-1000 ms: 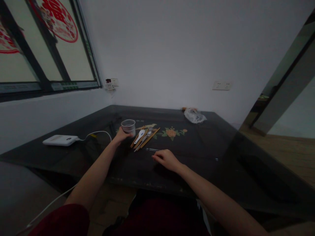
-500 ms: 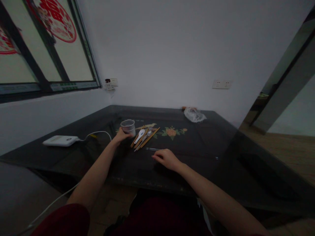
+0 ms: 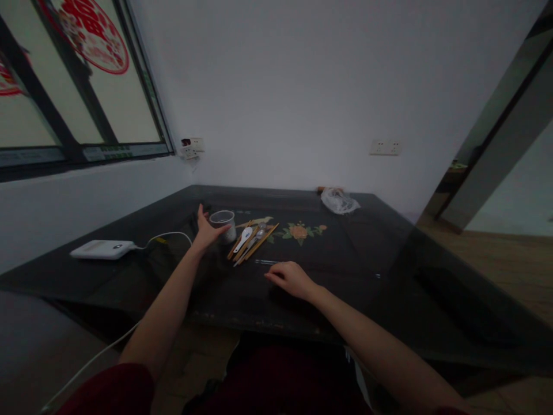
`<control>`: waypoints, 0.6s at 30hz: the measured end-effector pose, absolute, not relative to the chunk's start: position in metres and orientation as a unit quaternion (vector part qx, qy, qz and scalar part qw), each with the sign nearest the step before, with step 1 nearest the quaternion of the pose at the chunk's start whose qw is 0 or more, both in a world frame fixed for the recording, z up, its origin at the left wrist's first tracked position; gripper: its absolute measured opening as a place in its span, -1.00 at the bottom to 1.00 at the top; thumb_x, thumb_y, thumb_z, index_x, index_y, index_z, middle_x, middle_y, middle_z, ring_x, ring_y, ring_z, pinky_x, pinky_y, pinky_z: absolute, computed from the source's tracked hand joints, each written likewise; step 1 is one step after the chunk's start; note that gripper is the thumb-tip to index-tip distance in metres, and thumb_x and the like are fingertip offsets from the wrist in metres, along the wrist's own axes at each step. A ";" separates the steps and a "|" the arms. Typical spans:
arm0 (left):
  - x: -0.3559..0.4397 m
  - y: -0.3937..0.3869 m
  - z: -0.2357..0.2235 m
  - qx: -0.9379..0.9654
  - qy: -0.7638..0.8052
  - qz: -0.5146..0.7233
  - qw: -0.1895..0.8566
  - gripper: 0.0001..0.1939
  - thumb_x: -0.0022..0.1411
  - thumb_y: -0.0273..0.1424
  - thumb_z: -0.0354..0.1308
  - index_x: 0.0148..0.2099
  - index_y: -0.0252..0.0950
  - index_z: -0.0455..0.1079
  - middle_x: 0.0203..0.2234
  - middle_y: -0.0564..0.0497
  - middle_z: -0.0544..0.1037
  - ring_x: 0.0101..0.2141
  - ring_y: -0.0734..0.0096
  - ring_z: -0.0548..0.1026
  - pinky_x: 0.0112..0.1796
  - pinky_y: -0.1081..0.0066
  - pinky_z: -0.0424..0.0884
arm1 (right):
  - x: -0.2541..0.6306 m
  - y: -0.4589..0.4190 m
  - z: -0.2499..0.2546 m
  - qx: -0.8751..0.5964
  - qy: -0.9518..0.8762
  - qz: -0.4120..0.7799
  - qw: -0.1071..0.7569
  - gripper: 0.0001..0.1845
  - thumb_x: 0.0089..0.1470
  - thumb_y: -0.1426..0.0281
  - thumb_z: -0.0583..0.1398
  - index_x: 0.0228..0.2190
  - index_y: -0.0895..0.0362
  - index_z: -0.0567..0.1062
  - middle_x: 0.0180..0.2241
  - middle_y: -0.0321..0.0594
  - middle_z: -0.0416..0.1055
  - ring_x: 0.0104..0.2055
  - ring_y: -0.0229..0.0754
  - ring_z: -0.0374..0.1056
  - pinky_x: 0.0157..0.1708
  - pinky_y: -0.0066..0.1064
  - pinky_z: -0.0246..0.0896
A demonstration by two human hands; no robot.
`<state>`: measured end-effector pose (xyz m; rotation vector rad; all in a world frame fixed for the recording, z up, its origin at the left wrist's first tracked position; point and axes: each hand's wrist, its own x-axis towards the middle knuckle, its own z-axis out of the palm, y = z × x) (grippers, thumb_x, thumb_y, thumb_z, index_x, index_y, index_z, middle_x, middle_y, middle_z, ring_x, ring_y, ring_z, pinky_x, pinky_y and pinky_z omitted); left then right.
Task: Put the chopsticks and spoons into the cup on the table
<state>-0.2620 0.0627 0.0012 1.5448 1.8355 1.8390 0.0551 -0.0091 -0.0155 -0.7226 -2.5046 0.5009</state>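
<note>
Two hands are over the tabletop: the left hand has fingers spread apart, the clear cup just right of them, behind the thumb; the right hand's fingers curl together. Gentle thumb movement should avoid tipping the cup.

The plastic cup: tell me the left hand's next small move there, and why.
Probably draw the left hand back, clear of the plastic cup: its fingers are spread rather than wrapped around it, and the cup appears to stand upright beside the chopsticks.
</note>
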 end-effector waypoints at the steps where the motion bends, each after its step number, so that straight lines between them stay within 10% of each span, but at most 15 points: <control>1: -0.261 0.057 0.009 0.519 0.605 0.604 0.018 0.23 -0.32 -0.35 0.44 0.31 -0.30 -0.23 0.15 -0.31 0.11 0.16 0.02 0.14 0.14 0.06 0.07 | 0.055 -0.009 -0.016 -0.264 -0.915 0.185 0.241 -0.70 0.18 0.28 0.09 -0.46 0.15 0.52 -0.47 -0.21 0.47 -0.41 -0.26 0.34 -0.40 -0.49 0.04; 7: -0.216 0.024 0.045 0.561 0.500 0.657 -0.061 -0.46 0.14 -0.25 0.14 0.14 -0.28 0.16 0.05 -0.13 0.28 0.08 0.23 0.27 0.10 0.19 0.19 | 0.062 -0.006 -0.005 -0.284 -0.903 0.201 0.250 -0.69 0.18 0.29 0.09 -0.48 0.17 0.52 -0.51 -0.25 0.45 -0.45 -0.30 0.31 -0.43 -0.51 0.03; 18: -0.035 0.038 0.019 0.492 0.353 0.586 0.539 -0.68 0.16 -0.19 0.06 -0.20 -0.34 0.40 -0.30 -0.07 0.52 -0.35 0.46 0.48 -0.41 0.53 0.38 | 0.105 0.035 0.020 -0.275 -0.776 0.430 0.371 -0.36 0.07 -0.10 -0.01 -0.54 0.21 0.47 -0.62 -0.23 0.41 -0.57 -0.28 0.32 -0.51 -0.47 0.22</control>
